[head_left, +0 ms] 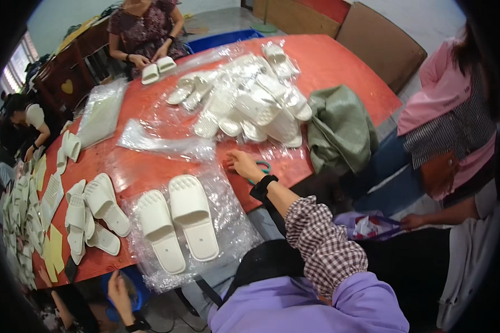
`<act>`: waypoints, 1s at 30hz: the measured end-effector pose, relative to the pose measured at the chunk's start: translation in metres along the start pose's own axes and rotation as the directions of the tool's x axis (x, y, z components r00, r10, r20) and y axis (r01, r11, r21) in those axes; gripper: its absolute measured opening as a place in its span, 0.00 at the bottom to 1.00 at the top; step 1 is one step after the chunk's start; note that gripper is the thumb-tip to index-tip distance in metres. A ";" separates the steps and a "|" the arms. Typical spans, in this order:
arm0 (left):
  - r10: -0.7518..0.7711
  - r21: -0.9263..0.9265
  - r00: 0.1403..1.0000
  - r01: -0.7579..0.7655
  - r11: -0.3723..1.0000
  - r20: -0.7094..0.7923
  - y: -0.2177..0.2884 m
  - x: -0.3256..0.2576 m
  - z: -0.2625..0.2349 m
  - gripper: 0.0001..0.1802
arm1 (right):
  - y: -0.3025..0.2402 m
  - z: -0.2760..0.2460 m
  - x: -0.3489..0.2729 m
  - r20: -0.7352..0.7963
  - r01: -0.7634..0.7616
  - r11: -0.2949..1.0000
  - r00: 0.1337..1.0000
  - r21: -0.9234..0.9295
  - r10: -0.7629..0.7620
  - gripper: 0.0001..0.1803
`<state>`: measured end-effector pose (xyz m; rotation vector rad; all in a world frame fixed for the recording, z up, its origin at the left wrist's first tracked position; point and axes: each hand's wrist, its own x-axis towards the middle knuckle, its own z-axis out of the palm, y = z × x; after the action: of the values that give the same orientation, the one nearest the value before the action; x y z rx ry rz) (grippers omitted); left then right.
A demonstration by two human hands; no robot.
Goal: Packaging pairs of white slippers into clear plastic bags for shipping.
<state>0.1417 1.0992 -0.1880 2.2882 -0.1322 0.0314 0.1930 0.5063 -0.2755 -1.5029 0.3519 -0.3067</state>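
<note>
- Red-orange round table top (339, 61): spreads ahead of both hands and carries everything listed below.
- Heap of cream-white slippers in clear plastic bags (250, 105): at the far centre of the table, just beyond the right hand.
- Crumpled grey-green cloth sack (339, 127): right of the heap, at the table edge.
- Clear crinkled plastic sheet (233, 222): at the near edge, under the loose pair.
- Pair of cream-white moulded slippers (175, 222): side by side on the sheet, long axes running from the near edge toward the far side, tilted slightly left; between the two hands.
- Right hand (241, 164): stretched forward on a checked sleeve with a black wristband, resting on the table, fingers curled; grip cannot be told.
- Left hand (119, 288): low, below the near table edge, beside a blue container (141, 294); hold too dim to tell.
- Teal loop-shaped handle (263, 166): flat on the table, touching the right hand on its right side, well apart from the left hand.
</note>
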 end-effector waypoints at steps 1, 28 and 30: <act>0.036 -0.001 0.999 -0.036 0.999 0.023 0.018 -0.008 0.013 0.17 | -0.006 0.020 0.006 -0.035 -0.077 0.995 0.996 0.068 0.079 0.17; 0.229 0.472 0.951 -0.303 0.828 0.208 0.154 0.018 0.208 0.31 | -0.056 0.025 -0.001 -0.160 0.170 0.827 0.941 -0.537 -0.297 0.09; 0.178 0.472 0.956 -0.272 0.838 0.234 0.151 0.016 0.214 0.33 | -0.064 0.003 -0.016 -0.255 0.147 0.916 0.933 -0.374 -0.254 0.10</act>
<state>0.1373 0.8385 -0.2156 2.7830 -0.5497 -0.0241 0.1814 0.5129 -0.2105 -1.8534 0.5119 -0.6714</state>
